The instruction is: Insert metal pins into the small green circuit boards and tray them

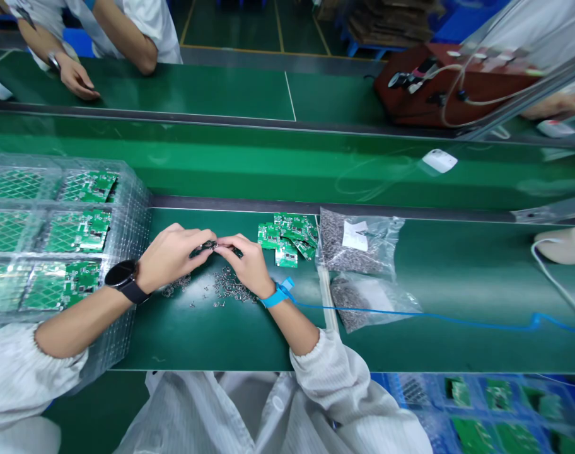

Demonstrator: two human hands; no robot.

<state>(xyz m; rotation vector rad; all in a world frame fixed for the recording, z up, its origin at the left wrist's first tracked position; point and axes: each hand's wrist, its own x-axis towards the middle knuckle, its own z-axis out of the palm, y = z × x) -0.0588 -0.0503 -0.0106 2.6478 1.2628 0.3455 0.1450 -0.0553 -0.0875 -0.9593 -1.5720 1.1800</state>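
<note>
Dark piece [208,245] between left grip [168,257], right grip [248,263]

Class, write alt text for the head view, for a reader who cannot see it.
A person's left hand and right hand meet at a small, partly hidden item over a green workbench, near scattered shiny pieces. Circuit boards and two filled bags lie to the right; clear trays holding more boards stand left.
</note>
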